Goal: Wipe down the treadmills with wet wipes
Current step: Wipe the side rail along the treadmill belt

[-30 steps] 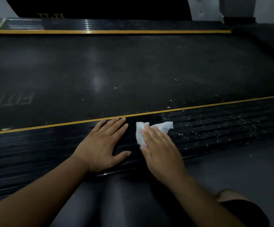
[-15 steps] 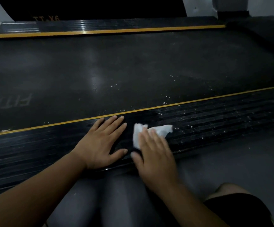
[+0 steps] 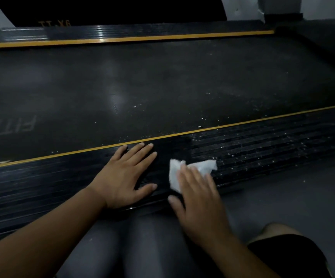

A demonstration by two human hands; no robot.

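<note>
Dark treadmill belt (image 3: pixel 162 87) speckled white toward 2 o'clock. Left hand (image 3: pixel 122 177) lies flat, fingers straight, on ribbed side rail (image 3: pixel 263 153); right hand (image 3: pixel 198 201), at its 3 o'clock, presses white wet wipe (image 3: pixel 204 166) onto same rail w/ flat, uncurled fingers.

Single head-worn wide-angle view, looking forward and steeply down over the person's own forearms. Faces side-on across the treadmill belt (image 3: pixel 162 87): near side rail (image 3: pixel 263 153) crosses mid-frame on a slant, far side rail (image 3: pixel 122 35) sits near the top edge. Close range: left hand (image 3: pixel 122 177) and right hand (image 3: pixel 198 199) sit lower centre, floor (image 3: pixel 293 193) lower right.
</note>
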